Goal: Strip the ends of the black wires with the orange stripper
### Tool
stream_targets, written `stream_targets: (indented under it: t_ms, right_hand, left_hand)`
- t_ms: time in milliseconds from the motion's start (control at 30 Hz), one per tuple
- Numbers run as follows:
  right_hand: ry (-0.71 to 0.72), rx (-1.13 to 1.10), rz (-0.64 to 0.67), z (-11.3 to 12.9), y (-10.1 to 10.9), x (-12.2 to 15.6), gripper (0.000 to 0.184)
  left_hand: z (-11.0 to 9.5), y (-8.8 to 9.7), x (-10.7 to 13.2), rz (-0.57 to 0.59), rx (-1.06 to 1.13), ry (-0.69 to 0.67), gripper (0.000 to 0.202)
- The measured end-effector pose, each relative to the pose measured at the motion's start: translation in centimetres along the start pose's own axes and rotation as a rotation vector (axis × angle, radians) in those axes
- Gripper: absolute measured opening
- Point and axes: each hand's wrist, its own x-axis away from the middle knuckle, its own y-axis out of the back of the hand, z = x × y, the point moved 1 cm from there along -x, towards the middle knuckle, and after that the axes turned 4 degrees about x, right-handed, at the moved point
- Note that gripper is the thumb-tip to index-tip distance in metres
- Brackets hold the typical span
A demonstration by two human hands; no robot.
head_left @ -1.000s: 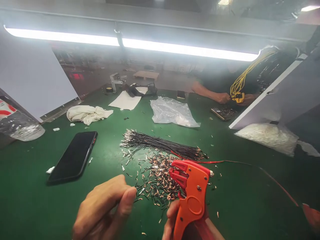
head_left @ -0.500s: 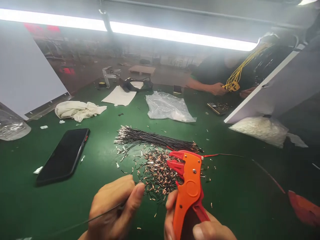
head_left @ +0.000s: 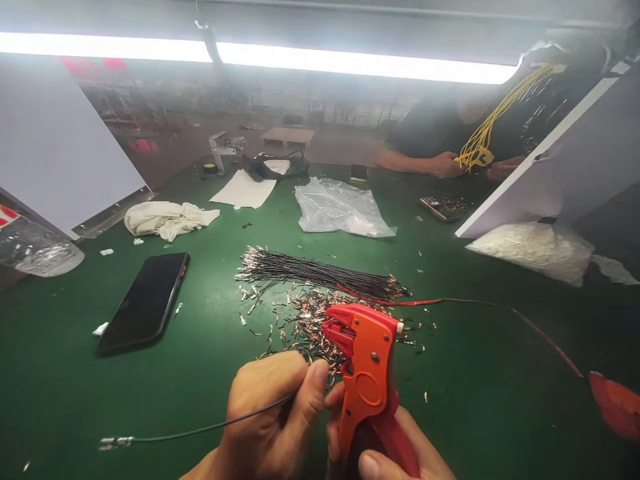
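Pinching a wire (head_left: 210, 427) at lower centre, the left hand (head_left: 270, 400) has thumb and forefinger closed; the terminal (head_left: 117, 442) hangs lower left. Just beside, the right hand (head_left: 423, 443) grips the orange stripper (head_left: 369, 373). Clippings (head_left: 310, 313) heap mid-frame below bundled wires (head_left: 320, 270). Far left, a pack's (head_left: 45, 250) red-and-white label (head_left: 7, 215), cropped, unreadable.

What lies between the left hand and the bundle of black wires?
Loose wire scraps lie between the left hand and the bundle, seen in the head view.
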Motion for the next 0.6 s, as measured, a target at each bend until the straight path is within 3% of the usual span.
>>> stream_targets:
  t_ms: [133, 300, 433, 600]
  right_hand:
    - [-0.070, -0.047, -0.051, 0.0, -0.5, 0.0, 0.053]
    - [-0.072, -0.023, -0.078, 0.2, -1.1, 0.0, 0.052]
    - [-0.086, -0.026, -0.075, 0.3, -1.2, -0.1, 0.051]
    - [-0.100, 0.021, -0.067, 0.9, -1.1, -0.2, 0.048]
  left_hand:
    - [-0.5, -0.1, 0.0, -0.016, 0.020, -0.016, 0.034]
    - [-0.9, 0.6, 0.5, 0.103, -0.066, -0.009, 0.032]
    - [-0.9, 1.0, 1.0, 0.081, -0.093, -0.069, 0.036]
    - [-0.8, 0.8, 0.8, 0.154, -0.160, -0.161, 0.037]
